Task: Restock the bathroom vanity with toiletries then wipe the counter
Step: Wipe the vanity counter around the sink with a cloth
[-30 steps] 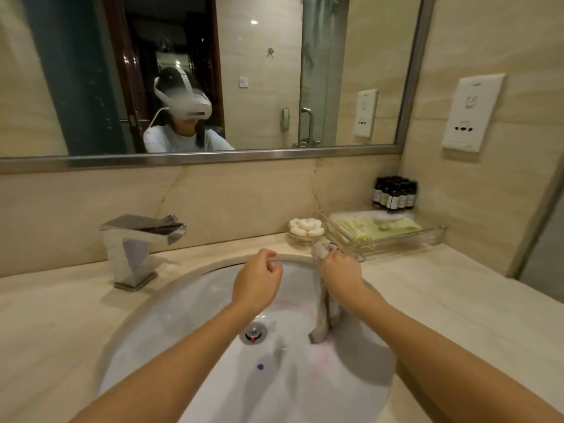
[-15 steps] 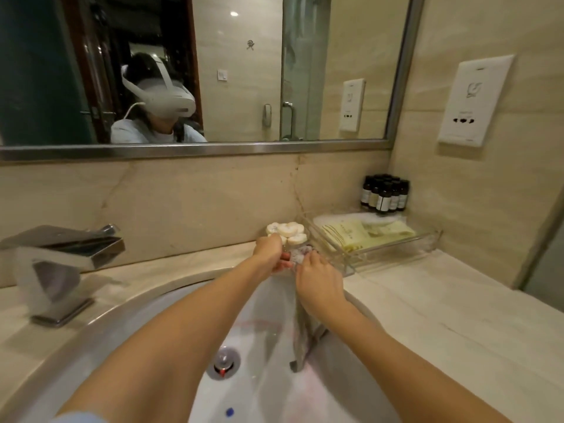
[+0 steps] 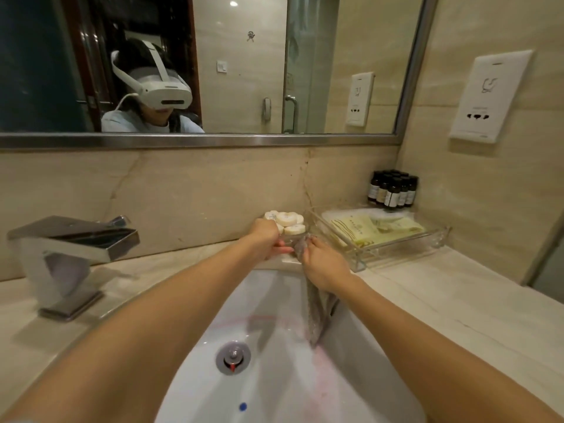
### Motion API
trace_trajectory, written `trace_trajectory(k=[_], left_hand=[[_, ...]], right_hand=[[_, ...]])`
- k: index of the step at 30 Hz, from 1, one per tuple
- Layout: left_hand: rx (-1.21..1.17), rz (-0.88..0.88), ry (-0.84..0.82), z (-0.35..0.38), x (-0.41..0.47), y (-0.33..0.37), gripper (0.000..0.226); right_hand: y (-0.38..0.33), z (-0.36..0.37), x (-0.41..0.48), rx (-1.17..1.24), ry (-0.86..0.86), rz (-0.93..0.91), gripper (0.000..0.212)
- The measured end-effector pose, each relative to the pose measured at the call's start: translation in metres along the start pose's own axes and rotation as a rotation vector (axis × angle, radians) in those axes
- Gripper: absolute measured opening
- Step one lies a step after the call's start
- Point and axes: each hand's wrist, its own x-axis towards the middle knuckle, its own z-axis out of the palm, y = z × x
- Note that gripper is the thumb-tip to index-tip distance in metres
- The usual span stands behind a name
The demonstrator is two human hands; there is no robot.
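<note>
2 stages, and you seem in the 2nd: bottles (image 3: 392, 189) and tray (image 3: 396, 244) sit stocked at 1 o'clock. Your left hand (image 3: 265, 239) grips the soap dish (image 3: 292, 238) at 12 o'clock; your right hand (image 3: 325, 265) holds the cloth (image 3: 317, 319) beside it. Table (image 3: 442, 300) wiping looks undone.

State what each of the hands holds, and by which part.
Left hand grips the clear soap dish at its near side; right hand holds the grey cloth near its top end, the rest hanging down.
</note>
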Motion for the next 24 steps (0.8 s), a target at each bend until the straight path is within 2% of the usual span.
trace_trajectory(k=[4, 9, 16, 21, 24], left_hand=[[0.057, 0.038, -0.015, -0.053, 0.006, 0.001, 0.033], [0.151, 0.113, 0.038, -0.106, -0.017, 0.007, 0.033], [0.099, 0.112, 0.068, -0.123, -0.029, 0.026, 0.039], [0.102, 0.113, 0.062, -0.115, -0.041, 0.029, 0.037], [0.133, 0.107, 0.049, -0.112, -0.045, 0.021, 0.037]], right_hand=[[-0.003, 0.016, 0.042, 0.058, 0.004, 0.024, 0.051], [-0.022, 0.017, 0.047, 0.048, -0.016, 0.049, 0.050], [-0.114, 0.038, 0.012, 0.120, 0.127, -0.219, 0.050], [-0.086, 0.024, 0.000, 0.079, 0.002, -0.336, 0.047], [-0.053, 0.017, -0.011, 0.065, 0.019, -0.263, 0.043]])
